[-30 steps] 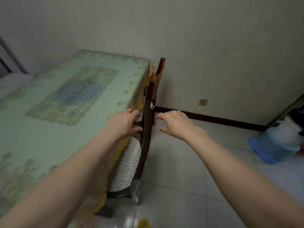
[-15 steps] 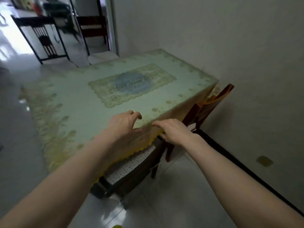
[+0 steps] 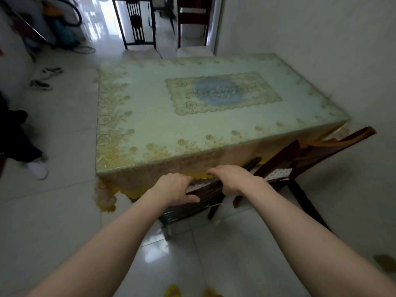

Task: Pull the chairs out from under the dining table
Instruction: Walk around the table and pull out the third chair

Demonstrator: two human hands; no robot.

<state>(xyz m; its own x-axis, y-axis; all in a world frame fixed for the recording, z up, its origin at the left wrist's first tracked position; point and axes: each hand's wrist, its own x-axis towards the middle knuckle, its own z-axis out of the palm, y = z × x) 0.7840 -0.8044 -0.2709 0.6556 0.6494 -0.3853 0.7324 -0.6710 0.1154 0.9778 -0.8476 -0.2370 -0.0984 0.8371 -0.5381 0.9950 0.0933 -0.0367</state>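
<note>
The dining table (image 3: 150, 125) carries a pale green and yellow cloth. At its near end a dark wooden chair (image 3: 184, 211) sits tucked under the cloth, with a dotted seat cushion showing. My left hand (image 3: 173, 187) and my right hand (image 3: 233, 179) both grip its top rail, side by side. A second brown chair (image 3: 325, 146) stands to its right, next to the wall, with its back angled away from the table. Two more dark chairs, one on the left (image 3: 137, 22) and one on the right (image 3: 192, 16), stand beyond the far end.
A white wall (image 3: 321, 39) runs close along the table's right side. Another person's leg and white shoe (image 3: 36, 168) are on the tiled floor at left, and sandals (image 3: 42, 82) lie further back. Yellow slippers (image 3: 171, 291) show at the bottom edge.
My view has swung left from the wall to face the table's near end. Both hands moved from the chair by the wall over the table edge and closed on the left chair's rail.
</note>
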